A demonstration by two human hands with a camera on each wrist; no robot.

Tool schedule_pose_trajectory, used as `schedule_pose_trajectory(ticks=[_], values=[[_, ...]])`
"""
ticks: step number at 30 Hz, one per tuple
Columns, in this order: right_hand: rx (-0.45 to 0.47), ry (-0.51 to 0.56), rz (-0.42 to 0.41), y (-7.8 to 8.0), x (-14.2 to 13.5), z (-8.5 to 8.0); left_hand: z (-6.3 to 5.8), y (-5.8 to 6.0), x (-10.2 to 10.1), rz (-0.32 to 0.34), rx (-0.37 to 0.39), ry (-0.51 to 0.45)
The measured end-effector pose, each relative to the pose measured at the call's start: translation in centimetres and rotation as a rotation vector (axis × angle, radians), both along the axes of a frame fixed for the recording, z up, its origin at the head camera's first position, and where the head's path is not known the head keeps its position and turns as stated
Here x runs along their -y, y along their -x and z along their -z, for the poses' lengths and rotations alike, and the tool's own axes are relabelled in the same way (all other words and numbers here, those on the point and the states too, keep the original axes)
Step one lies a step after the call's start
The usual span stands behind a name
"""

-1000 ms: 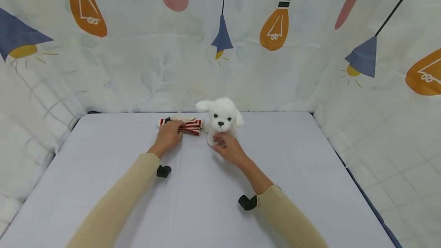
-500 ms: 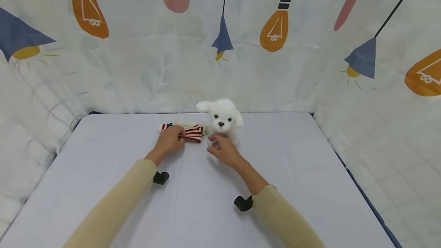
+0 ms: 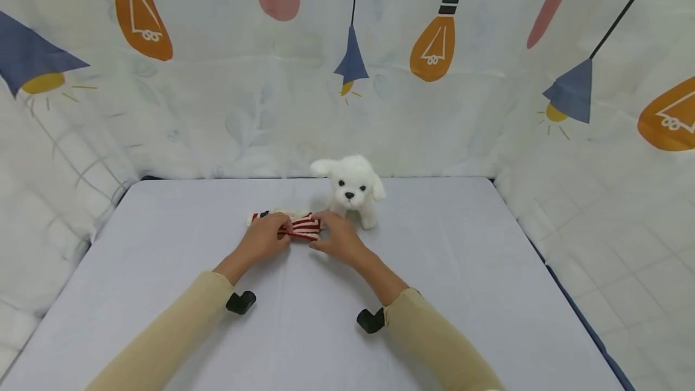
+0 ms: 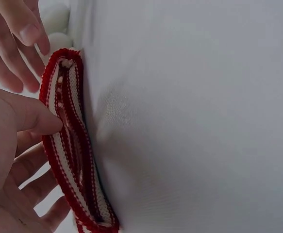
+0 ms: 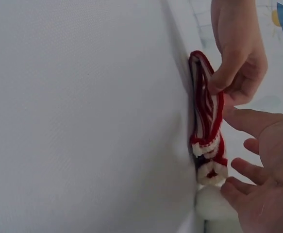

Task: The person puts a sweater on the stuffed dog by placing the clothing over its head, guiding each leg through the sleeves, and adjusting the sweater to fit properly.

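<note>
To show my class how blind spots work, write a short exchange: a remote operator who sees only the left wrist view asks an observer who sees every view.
Operator: My left wrist view shows the left hand pinching a striped knit garment. What stands just beyond the right hand?
Observer: A white plush dog, facing the person; the head view shows it.
Operator: What is printed on the wall covering behind it?
Observer: Orange light bulbs and blue hanging lamps, among other shapes.
</note>
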State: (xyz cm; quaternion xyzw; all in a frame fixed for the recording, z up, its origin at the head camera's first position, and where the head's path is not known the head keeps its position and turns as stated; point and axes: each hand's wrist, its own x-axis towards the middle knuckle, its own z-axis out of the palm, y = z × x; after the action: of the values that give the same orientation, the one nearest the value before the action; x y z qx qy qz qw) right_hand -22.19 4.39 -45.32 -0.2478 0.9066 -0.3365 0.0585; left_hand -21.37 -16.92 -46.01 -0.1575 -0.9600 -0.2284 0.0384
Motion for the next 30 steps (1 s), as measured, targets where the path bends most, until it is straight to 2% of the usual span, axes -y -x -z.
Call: schedule_pose_trajectory(ticks=[7,12,19,25,30], values=[[-0.035,-0.166,-0.017,-0.3,1.2,0.2,-0.3,-1.8,-0.1,0.050,0.000,-0.026],[-0.052,-0.236,-0.010,-0.4,1.7,0.5,-0.6,-2.9,-0.4,0.087,-0.011,-0.062],[-0.156,-0.317,-0.045,-0.5,1.9,0.9,-0.9,-3.6,-0.8,0.176,-0.066,-0.128],[-0.202,-0.299,-0.013,-0.4,1.8,1.4,-1.0,-3.9,-1.1,0.246,-0.066,-0.209],[-0.181,-0.247,-0.002,-0.3,1.6,1.5,-0.9,-3.9,-1.0,0.235,-0.022,-0.241]])
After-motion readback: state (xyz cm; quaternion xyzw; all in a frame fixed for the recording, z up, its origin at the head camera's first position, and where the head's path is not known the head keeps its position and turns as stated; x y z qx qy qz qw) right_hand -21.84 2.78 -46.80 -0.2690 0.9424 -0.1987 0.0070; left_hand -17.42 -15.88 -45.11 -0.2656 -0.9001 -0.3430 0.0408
